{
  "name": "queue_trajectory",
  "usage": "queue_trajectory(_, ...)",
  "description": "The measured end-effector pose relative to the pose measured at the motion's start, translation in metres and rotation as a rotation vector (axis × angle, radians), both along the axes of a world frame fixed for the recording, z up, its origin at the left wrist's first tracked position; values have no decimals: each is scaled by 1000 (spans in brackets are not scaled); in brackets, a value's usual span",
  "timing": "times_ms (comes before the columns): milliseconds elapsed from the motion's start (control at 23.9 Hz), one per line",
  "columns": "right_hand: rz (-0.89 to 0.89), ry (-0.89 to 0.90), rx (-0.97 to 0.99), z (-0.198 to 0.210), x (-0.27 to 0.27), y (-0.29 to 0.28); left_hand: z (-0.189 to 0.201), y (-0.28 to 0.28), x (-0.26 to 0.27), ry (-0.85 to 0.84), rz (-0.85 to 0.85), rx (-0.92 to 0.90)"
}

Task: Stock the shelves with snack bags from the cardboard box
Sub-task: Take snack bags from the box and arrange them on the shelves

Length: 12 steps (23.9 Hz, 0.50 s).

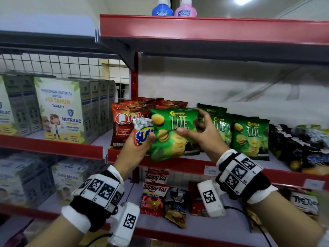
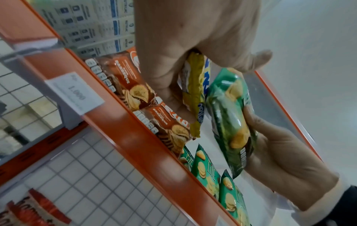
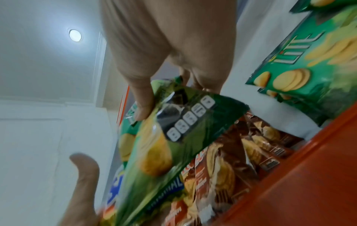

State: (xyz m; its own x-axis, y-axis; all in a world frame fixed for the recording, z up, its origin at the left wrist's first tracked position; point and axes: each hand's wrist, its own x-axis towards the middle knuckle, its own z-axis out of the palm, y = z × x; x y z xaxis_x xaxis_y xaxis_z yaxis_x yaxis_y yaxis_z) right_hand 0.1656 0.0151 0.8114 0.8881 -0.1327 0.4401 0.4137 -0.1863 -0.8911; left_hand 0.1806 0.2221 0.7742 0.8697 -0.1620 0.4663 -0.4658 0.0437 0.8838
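My right hand (image 1: 199, 129) grips a green Lite chip bag (image 1: 174, 134) by its upper right side, thumb on the front, and holds it tilted in front of the middle shelf (image 1: 195, 160). In the right wrist view the thumb (image 3: 142, 110) presses the green bag (image 3: 173, 145). My left hand (image 1: 140, 147) holds a small yellow, blue and red Sun snack bag (image 1: 142, 134) just left of it; the left wrist view shows the left hand (image 2: 173, 53) pinching this Sun bag (image 2: 195, 91) beside the green bag (image 2: 228, 116). Matching Lite bags (image 1: 249, 136) stand on the shelf at the right.
Red-brown Qtela bags (image 1: 124, 125) stand on the shelf behind my left hand. Nutrilac boxes (image 1: 60, 107) fill the left bay, dark bags (image 1: 299, 145) lie at the far right. Happy Tos bags (image 1: 154, 195) sit on the lower shelf. Two SoSoft bottles (image 1: 173, 8) stand on top.
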Motion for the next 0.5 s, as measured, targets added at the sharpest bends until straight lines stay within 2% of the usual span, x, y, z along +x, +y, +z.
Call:
queue_trajectory(126, -271, -49, 198, -2, 1, -47, -5, -16, 2, 70, 49, 10)
queue_trajectory(209, -409, -20, 202, -8, 6, -72, -6, -28, -1, 93, 49, -56)
queue_trajectory(502, -619, 205, -263, -36, 18, -99, -12, -54, -7, 163, 40, -158)
